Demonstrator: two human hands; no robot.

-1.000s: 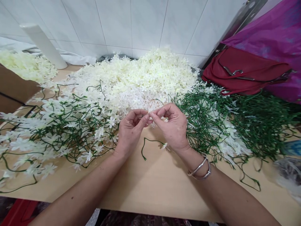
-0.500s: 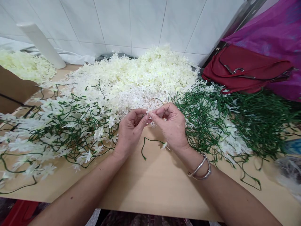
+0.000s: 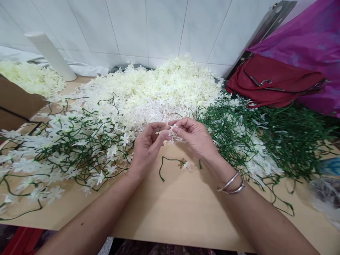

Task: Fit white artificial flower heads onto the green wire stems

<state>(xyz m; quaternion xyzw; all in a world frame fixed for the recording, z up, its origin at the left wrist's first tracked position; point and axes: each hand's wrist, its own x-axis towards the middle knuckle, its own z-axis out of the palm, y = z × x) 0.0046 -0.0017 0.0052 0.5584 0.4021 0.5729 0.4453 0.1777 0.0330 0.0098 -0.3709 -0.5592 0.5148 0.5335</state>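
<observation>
My left hand [image 3: 150,145] and my right hand [image 3: 195,136] meet fingertip to fingertip above the table. A small white artificial flower [image 3: 173,126] shows at the fingertips of my right hand, which is closed on it. The fingers of my left hand are closed too, touching or nearly touching the flower; what lies between them is hidden. Below the hands, a single flower on a green stem [image 3: 170,158] rests on the table [image 3: 164,202]. A short green stem end [image 3: 200,164] pokes out beneath my right hand.
Green-stemmed white flowers [image 3: 79,141] are heaped at left. Pale petals [image 3: 159,83] pile against the tiled wall, with white filaments [image 3: 151,111] in front. Green stems [image 3: 289,138] lie at right under a red bag [image 3: 276,79]. A white roll [image 3: 51,56] leans at back left.
The fingertips have parted slightly, and more of the white flower shows in my right hand. My right hand has shifted a little to the right. The green stem end beneath it has come into view.
</observation>
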